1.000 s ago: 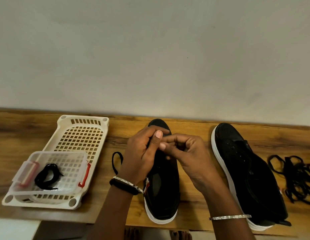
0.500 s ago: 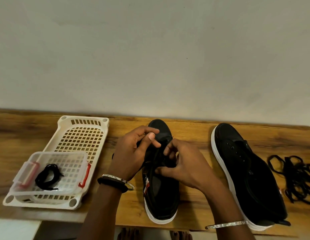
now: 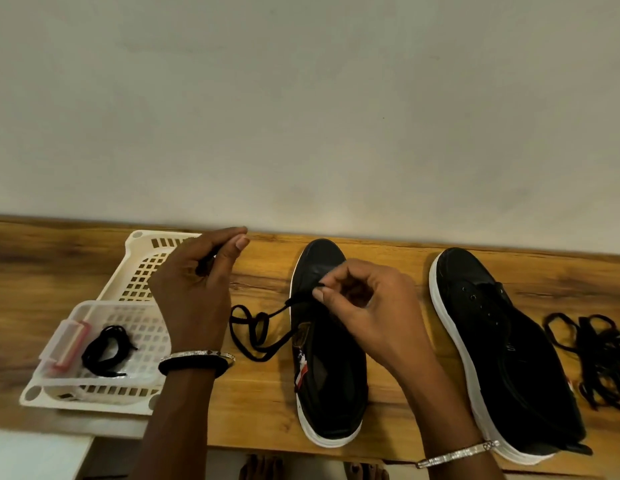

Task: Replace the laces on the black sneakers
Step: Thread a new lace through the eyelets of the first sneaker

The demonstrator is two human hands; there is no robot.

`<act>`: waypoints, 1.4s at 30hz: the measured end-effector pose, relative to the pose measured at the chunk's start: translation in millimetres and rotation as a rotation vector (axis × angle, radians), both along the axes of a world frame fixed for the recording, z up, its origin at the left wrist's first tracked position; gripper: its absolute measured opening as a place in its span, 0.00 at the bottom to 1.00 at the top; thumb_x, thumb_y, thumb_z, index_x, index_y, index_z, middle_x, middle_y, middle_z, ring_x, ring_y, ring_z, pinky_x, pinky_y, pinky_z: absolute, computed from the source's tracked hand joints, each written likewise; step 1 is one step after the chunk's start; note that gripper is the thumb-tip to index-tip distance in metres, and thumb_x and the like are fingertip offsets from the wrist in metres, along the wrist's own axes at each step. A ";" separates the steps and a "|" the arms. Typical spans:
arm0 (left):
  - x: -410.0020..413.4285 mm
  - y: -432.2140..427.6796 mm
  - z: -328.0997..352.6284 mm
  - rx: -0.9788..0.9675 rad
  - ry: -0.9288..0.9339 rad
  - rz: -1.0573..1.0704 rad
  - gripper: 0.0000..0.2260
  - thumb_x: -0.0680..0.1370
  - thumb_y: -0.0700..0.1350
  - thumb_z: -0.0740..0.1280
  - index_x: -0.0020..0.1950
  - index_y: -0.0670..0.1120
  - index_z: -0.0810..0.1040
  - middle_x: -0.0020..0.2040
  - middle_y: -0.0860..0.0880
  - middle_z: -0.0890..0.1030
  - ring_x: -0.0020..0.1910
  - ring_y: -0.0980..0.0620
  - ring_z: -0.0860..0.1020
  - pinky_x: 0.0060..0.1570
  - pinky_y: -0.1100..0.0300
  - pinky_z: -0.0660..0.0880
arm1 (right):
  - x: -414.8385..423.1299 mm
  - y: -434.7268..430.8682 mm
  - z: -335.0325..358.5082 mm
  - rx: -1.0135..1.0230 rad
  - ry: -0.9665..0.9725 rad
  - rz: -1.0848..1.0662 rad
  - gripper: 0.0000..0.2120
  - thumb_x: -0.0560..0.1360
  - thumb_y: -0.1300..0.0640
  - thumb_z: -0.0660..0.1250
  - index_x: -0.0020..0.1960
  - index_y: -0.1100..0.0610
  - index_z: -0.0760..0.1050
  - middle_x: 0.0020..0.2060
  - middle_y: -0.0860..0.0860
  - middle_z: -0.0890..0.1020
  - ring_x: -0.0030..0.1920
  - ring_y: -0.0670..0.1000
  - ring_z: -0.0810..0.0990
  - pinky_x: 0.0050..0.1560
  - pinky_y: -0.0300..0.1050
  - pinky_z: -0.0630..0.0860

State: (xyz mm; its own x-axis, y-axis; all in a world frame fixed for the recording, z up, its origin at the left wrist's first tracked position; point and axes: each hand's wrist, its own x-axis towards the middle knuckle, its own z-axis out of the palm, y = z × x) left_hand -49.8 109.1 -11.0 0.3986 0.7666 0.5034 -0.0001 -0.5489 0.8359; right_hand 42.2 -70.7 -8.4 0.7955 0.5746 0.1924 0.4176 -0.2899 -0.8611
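Observation:
A black sneaker [image 3: 331, 382] with a white sole lies toe-away at the middle of the wooden table. A black lace [image 3: 253, 329] runs from its front eyelets and loops on the table to its left. My left hand [image 3: 194, 289] is raised left of the shoe, over the basket, and pinches one end of that lace. My right hand [image 3: 364, 306] sits over the shoe's eyelet area and pinches the lace there. A second black sneaker [image 3: 502, 351], with bare eyelets, lies to the right.
A cream perforated basket [image 3: 142, 265] stands at the left; a clear container [image 3: 76, 344] in it holds a bundled black lace [image 3: 106, 348]. A heap of black laces [image 3: 599, 355] lies at the far right. The wall is close behind the wooden table [image 3: 260, 403].
My left hand has moved up and to the left, away from the shoe, drawing the lace out into a loop on the table. My right hand stays on the eyelets.

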 end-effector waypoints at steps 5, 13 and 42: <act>1.6 1.5 -3.2 0.084 0.134 -0.090 0.09 0.79 0.43 0.69 0.58 0.48 0.84 0.50 0.57 0.83 0.49 0.68 0.78 0.50 0.76 0.69 | -13.0 11.8 -2.2 -0.103 0.029 0.152 0.16 0.76 0.63 0.72 0.60 0.47 0.83 0.50 0.39 0.85 0.54 0.34 0.80 0.53 0.26 0.73; 9.8 -6.0 -18.8 -0.002 0.261 -0.352 0.10 0.79 0.42 0.70 0.59 0.50 0.82 0.48 0.60 0.85 0.51 0.65 0.82 0.51 0.62 0.80 | 11.6 -17.6 5.1 -0.348 0.102 0.026 0.16 0.67 0.50 0.79 0.48 0.47 0.75 0.42 0.45 0.79 0.40 0.46 0.77 0.39 0.42 0.76; 40.1 -66.8 -35.5 0.286 0.585 -0.277 0.02 0.74 0.41 0.74 0.45 0.47 0.83 0.46 0.52 0.78 0.43 0.56 0.75 0.39 0.71 0.62 | 14.8 -17.4 -29.0 -0.014 0.478 -0.051 0.13 0.82 0.62 0.62 0.48 0.56 0.85 0.44 0.52 0.87 0.49 0.51 0.85 0.56 0.59 0.81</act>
State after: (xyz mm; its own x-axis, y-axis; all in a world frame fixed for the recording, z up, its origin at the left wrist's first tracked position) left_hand -9.7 42.3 -46.6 0.8268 0.4671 0.3134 0.2337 -0.7920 0.5640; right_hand 57.1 -88.1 -37.4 0.8204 0.5321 -0.2093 -0.0395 -0.3124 -0.9491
